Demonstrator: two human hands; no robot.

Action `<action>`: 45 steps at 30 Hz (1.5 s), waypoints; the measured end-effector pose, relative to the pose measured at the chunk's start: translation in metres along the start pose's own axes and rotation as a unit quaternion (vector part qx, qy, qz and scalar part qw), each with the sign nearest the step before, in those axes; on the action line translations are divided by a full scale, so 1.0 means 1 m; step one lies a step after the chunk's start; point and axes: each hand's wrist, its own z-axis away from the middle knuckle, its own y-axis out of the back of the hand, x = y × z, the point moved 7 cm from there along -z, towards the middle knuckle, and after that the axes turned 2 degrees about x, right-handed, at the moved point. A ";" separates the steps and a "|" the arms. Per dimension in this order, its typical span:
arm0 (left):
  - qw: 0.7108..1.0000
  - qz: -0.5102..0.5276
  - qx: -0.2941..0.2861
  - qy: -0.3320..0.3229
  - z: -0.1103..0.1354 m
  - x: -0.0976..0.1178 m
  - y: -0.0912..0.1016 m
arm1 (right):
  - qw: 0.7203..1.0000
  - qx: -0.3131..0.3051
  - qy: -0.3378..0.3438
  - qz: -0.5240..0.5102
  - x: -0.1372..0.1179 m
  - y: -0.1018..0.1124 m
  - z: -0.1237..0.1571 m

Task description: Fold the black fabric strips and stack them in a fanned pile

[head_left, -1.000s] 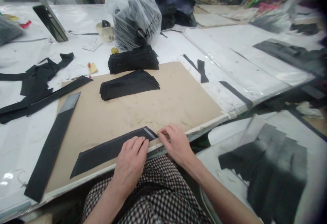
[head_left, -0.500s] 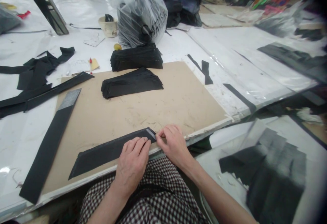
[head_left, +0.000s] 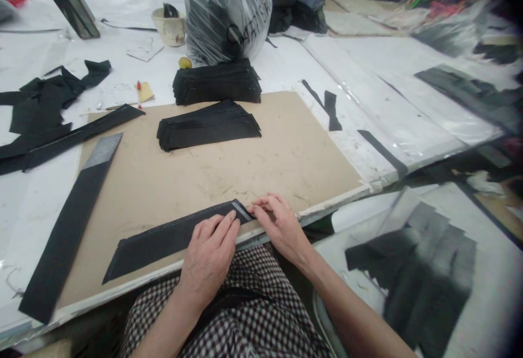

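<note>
Through the head camera I see the left hand [head_left: 209, 257] lying flat across the black strip [head_left: 169, 243], its fingers now fanned a little wider than half a second ago. The right hand [head_left: 278, 227] sits just beside it, its fingertips [head_left: 254, 211] at the strip's grey tip [head_left: 242, 211]. The hands are apart, with only a narrow gap between them. I cannot tell whether the right fingers are pinching the tip or only touching it. Neither hand is clamped around the strip.

The strip lies along the near edge of the cardboard board [head_left: 286, 156], close to the corner at my right. Its long axis runs from lower left up to the right, and the grey tip points right and slightly away from the person. The left hand hides its middle section and part of its near edge, so I cannot see how that edge meets the board.

Since the last frame, the strip has stayed in about the same place on the board, while the whole view has shifted slightly as the head moved. Two stacks of black strips [head_left: 208, 132] sit farther up the board and just beyond its far edge. The blurred black pieces [head_left: 425, 271] at lower right are hard to make out.
</note>
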 end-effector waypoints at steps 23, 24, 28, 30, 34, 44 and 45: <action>1.000 0.004 0.011 0.010 0.000 0.001 0.002 | 0.945 -0.057 0.210 0.244 -0.017 -0.007 0.012; 1.000 0.006 0.011 0.011 0.000 0.001 0.002 | 0.940 -0.072 0.205 0.264 -0.017 -0.009 0.008; 1.000 0.013 0.006 0.018 -0.002 0.001 0.002 | 0.921 -0.121 0.212 0.305 -0.016 -0.016 0.001; 1.000 0.015 0.003 0.021 -0.003 0.001 0.001 | 0.917 -0.130 0.210 0.313 -0.015 -0.018 0.001; 1.000 0.014 -0.002 0.024 -0.002 0.000 0.000 | 0.912 -0.136 0.205 0.328 -0.012 -0.020 0.003; 1.000 0.011 0.005 0.023 -0.001 0.000 0.001 | 0.908 -0.109 0.194 0.354 -0.014 -0.026 0.009; 1.000 0.008 0.004 0.022 -0.001 0.000 0.001 | 0.909 -0.108 0.195 0.351 -0.014 -0.027 0.012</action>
